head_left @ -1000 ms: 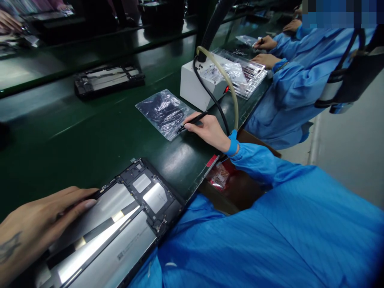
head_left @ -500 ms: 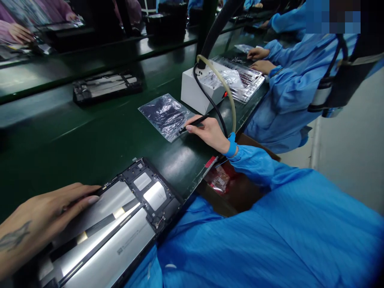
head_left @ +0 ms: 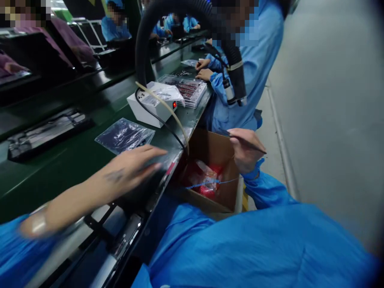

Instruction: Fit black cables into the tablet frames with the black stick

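My left hand, blurred, hovers over the green bench with fingers stretched out and nothing in them. Below that arm, partly hidden, lies the opened tablet-like device with its metal parts showing. A clear plastic bag with small dark bits lies flat just beyond my left fingers. My right hand is raised off the bench edge, above the right side of a cardboard box, its fingers closed round a thin dark tool. A blue strap circles my right wrist.
The cardboard box holds red and clear packaging, with a blue coiled cord across it. A white device with hoses stands on the bench beside stacked trays. Another opened device lies left. A black duct hangs near a co-worker's blue sleeve.
My left hand has let go of the device and moved right, over the bench. My right hand has moved from the plastic bag to above the box, still gripping the tool. The view has swung right.
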### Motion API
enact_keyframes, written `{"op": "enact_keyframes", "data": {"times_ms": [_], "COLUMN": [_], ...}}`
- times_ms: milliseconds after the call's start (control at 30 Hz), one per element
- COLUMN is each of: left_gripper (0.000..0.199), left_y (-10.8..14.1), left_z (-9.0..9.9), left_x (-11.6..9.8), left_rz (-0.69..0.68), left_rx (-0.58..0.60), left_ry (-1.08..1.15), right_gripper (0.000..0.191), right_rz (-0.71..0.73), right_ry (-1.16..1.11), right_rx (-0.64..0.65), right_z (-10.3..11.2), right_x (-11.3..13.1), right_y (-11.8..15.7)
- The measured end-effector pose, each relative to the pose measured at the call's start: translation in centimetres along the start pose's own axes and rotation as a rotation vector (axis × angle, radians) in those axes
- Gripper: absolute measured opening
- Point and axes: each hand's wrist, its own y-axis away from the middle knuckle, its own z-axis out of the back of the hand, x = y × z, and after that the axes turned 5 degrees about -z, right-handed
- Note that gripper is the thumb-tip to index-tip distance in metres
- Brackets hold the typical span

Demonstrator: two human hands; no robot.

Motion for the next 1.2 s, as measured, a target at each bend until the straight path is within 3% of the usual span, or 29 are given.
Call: {"op": "enact_keyframes", "data": {"times_ms": [100,200,300,400,467,533,600,700,800,900,967,1033,1133,1200], "left_gripper": [0.051,0.066,0.068,0.069,0.070,0.071,0.071,0.052,0.048,0.051,0.048,0.045,0.041,0.040], "left_y": [-11.5,-20.1,-24.8,-25.0,-22.5,-18.0,-11.6,0.9,13.7,22.1,24.3,24.9,24.9,25.1], "left_z": [-3.8,-7.5,-9.5,-9.4,-8.0,-5.7,-2.9,1.1,3.0,2.3,0.9,-0.9,-3.3,-4.4], "left_x": [-1.3,-3.1,-4.8,-5.7,-5.6,-4.8,-3.1,-0.1,0.3,-2.5,-4.3,-5.2,-5.5,-5.5], "left_rz": [0.044,0.170,0.175,0.126,0.107,0.092,0.095,0.306,0.659,0.871,0.919,0.923,0.903,0.880], "left_rx": [-0.054,-0.030,-0.050,-0.095,-0.123,-0.139,-0.110,-0.143,-0.068,0.139,0.150,0.005,-0.219,-0.274], "left_ry": [0.581,1.056,1.307,1.349,1.321,1.209,0.968,0.484,-0.020,-0.151,-0.057,-0.015,-0.057,-0.068], "right_gripper": [0.010,0.018,0.023,0.027,0.028,0.029,0.033,0.039,0.028,0.023,0.018,0.016,0.015,0.017], "right_rz": [-0.435,-0.821,-1.021,-1.072,-1.074,-1.055,-1.025,-1.048,-1.075,-0.746,-0.494,-0.367,-0.345,-0.354], "right_ry": [-0.358,-0.765,-0.970,-1.097,-1.147,-1.183,-1.233,-1.322,-1.366,-1.213,-1.166,-1.121,-0.996,-0.910], "right_rx": [-0.263,-0.353,-0.406,-0.449,-0.497,-0.542,-0.532,-0.394,-0.084,0.486,0.737,0.976,1.293,1.423], "right_z": [0.9,1.2,1.1,0.6,0.4,0.3,0.2,-1.0,-4.5,-10.5,-14.9,-19.0,-23.7,-25.8], "right_x": [-2.6,-5.0,-6.6,-7.4,-7.6,-7.6,-7.0,-4.3,0.8,7.3,12.0,16.2,20.3,21.2], "right_y": [-0.6,-1.8,-2.9,-3.6,-3.8,-4.1,-4.2,-4.0,-3.6,-2.7,-1.5,0.4,3.7,5.6]}}
